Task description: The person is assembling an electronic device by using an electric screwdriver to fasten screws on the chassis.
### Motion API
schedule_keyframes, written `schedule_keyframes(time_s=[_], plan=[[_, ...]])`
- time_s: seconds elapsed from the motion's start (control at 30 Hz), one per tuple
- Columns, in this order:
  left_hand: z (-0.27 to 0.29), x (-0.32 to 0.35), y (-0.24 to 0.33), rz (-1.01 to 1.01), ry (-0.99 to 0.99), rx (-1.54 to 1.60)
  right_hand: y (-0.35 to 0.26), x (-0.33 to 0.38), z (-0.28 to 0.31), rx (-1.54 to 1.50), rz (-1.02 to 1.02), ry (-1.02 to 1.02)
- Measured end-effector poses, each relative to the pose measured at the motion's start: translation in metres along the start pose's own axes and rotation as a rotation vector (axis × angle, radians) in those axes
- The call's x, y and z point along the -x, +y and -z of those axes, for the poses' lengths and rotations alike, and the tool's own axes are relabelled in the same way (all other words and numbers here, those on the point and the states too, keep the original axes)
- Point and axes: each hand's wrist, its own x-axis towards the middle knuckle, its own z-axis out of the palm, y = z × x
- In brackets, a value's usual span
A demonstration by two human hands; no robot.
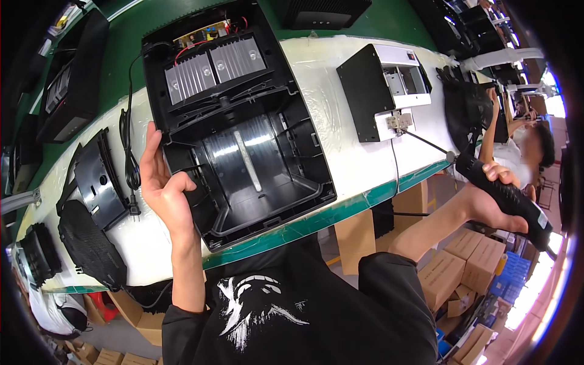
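We are steadying the big black plastic housing on the counter with our open left hand at its stiff rim; our right hand is gripping the electric screwdriver. It looks bulky, rigid, fairly light.

A factory assembly line is shown: a long green-edged workbench is lined with black plastic housings, stacked cardboard boxes are seen below, and another worker is seated nearby.

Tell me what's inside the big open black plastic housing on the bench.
Inside the black plastic housing: two ribbed metal heat sinks, a yellow circuit board with red wires, and a shiny empty cavity. Anything beneath them is hidden.
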Motion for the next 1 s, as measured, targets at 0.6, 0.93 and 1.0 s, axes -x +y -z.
schedule_keyframes(time_s=[0.6, 0.93, 1.0], plan=[[0.004, -0.002, -0.009, -0.069, -0.019, 0.021, 0.076, -0.071, -0.102, 0.319, -0.297, -0.144], [0.007, -0.003, -0.014, -0.06, -0.023, 0.14, 0.057, -0.05, -0.101, 0.338, -0.34, -0.092], [0.007, -0.003, -0.014, -0.084, -0.025, 0.117, 0.032, -0.049, -0.092, 0.161, -0.363, -0.174]])
